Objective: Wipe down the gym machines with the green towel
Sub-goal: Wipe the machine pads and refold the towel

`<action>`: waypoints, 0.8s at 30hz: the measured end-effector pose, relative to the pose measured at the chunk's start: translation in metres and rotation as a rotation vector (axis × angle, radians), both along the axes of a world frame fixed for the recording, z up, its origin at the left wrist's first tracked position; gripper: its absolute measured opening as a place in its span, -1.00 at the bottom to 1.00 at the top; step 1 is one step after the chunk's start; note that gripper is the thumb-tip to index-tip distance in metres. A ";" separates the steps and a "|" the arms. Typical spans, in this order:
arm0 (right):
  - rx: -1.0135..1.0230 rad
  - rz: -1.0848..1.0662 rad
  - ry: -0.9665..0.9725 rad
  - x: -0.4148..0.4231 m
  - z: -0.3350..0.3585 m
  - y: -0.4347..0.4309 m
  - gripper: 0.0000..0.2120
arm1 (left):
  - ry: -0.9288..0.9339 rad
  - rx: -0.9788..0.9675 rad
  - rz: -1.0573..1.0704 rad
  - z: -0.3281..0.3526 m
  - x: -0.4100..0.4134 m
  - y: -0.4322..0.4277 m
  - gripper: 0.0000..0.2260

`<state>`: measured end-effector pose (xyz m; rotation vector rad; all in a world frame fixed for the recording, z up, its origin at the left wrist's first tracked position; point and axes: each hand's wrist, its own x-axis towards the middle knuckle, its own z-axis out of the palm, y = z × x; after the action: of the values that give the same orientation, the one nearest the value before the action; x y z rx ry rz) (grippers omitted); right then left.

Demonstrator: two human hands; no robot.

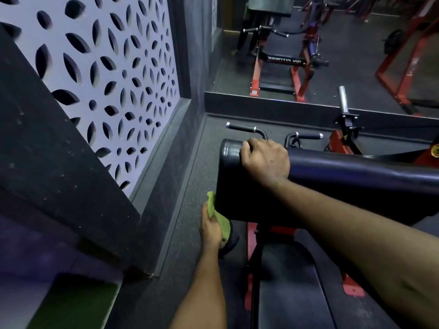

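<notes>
One green towel [212,206] sits bunched in the left hand [210,230], whose fingers curl round it, against the lower corner of the black machine pad [237,186]. The right hand [266,160] grips the pad's top edge, fingers curled over. Two black handles [244,128] stand just behind.

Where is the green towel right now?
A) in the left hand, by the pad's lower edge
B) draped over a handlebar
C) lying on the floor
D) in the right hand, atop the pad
A: the left hand grips the towel at the lower edge of the pad; the right hand holds its top.
</notes>
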<state>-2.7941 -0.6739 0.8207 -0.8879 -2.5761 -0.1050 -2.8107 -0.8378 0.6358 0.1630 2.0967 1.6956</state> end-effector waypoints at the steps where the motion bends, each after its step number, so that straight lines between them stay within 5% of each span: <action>1: 0.000 0.001 0.004 0.001 0.001 0.000 -0.54 | 0.011 -0.011 -0.013 0.005 -0.007 -0.001 -0.65; 4: -0.027 0.010 0.015 0.001 0.001 0.002 -0.55 | 0.158 -0.062 0.036 0.040 -0.034 0.003 -0.62; 8: -0.095 -0.007 0.025 0.000 0.010 0.002 -0.57 | 0.308 0.212 0.144 0.116 -0.068 0.008 -0.55; 12: -0.190 -0.079 0.003 -0.011 0.027 0.010 -0.66 | 0.287 0.293 -0.275 0.136 -0.096 0.050 -0.44; 19: -0.195 -0.210 -0.041 -0.038 0.029 0.009 -0.70 | -0.118 0.440 -0.384 0.080 -0.140 0.105 -0.52; 24: -0.264 -0.259 -0.012 -0.040 0.027 0.011 -0.75 | -0.185 0.422 -0.414 -0.023 -0.182 0.166 -0.59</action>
<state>-2.8342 -0.6625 0.8474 -1.3183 -2.5107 0.1609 -2.9931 -0.6722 0.6126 0.5083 1.4291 1.7834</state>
